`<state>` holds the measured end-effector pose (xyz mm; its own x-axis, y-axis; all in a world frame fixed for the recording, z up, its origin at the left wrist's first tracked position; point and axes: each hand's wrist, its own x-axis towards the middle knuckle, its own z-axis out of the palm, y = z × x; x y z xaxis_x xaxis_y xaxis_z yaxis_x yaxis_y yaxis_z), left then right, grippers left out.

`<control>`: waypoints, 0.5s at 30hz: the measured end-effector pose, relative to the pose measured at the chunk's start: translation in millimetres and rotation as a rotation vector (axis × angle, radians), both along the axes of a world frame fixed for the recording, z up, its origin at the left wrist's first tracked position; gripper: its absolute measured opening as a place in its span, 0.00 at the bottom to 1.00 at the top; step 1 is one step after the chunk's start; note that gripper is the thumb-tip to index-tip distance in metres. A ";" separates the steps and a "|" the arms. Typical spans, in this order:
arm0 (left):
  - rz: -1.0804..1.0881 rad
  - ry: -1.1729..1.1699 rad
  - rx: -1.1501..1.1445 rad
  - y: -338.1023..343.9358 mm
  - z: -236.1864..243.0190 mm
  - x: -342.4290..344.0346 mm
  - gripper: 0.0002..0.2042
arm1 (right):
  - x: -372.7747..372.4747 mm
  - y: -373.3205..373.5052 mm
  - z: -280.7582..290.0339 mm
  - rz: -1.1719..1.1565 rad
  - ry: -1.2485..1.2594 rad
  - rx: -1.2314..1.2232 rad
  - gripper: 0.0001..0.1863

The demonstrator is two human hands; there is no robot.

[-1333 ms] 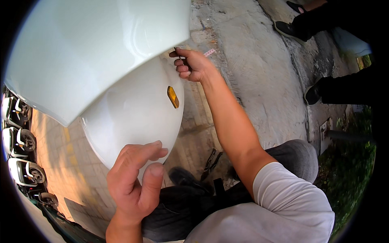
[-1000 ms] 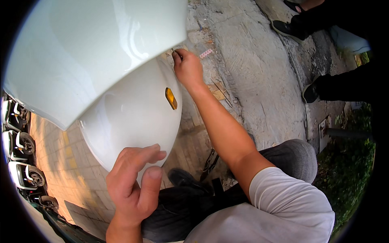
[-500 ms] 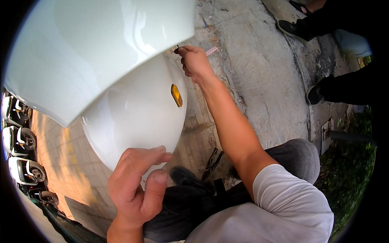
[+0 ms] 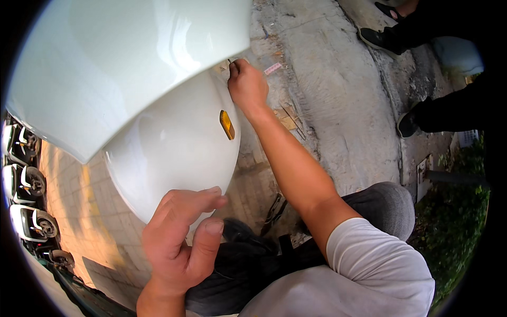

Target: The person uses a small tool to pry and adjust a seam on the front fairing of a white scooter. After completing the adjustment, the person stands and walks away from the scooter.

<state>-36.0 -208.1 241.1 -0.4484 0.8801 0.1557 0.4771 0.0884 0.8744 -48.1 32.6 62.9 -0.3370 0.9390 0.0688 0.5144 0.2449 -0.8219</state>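
A glossy white body panel overhangs a rounded white fender-like panel, which carries an amber reflector. My right hand reaches out to the corner where the two panels meet. Its fingers are closed, and the end of a thin dark rod pokes out past them; the rest of it is hidden in the hand. Nearer to me, my left hand hovers over the lower tip of the rounded panel. Its fingers are bent, its thumb stands apart, and nothing is in it.
Several parked white scooters line the far left, on paving. To the right runs rough concrete with a small pink-and-white strip. Another person's dark shoes stand at the upper right. Green plants border the right side.
My right hand has turned at the wrist, its back now more in view, and shifted slightly left. My left hand has hardly moved. The view has drifted a little.
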 end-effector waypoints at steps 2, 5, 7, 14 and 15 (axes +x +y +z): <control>0.011 0.014 -0.002 -1.4 0.6 -1.2 0.11 | 1.0 2.5 -5.2 -0.004 0.001 0.032 0.11; 0.029 0.011 -0.005 -2.0 0.3 -3.4 0.10 | -2.3 18.6 -20.7 0.065 0.271 -0.269 0.11; 0.061 0.009 -0.025 -7.0 -0.7 -5.3 0.10 | 3.3 26.2 -5.4 0.192 0.563 -1.013 0.10; 0.042 -0.008 -0.010 -0.3 -0.2 -8.3 0.09 | 20.0 50.2 -15.3 0.301 0.844 -1.541 0.09; 0.040 -0.007 -0.002 0.3 -0.9 -8.1 0.09 | 18.8 45.9 -12.1 0.263 0.804 -1.477 0.09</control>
<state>-44.1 -207.8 240.2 -0.4845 0.8617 0.1506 0.4672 0.1093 0.8774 -29.3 78.4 50.8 -0.8004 0.2833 -0.5283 -0.0407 -0.9049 -0.4236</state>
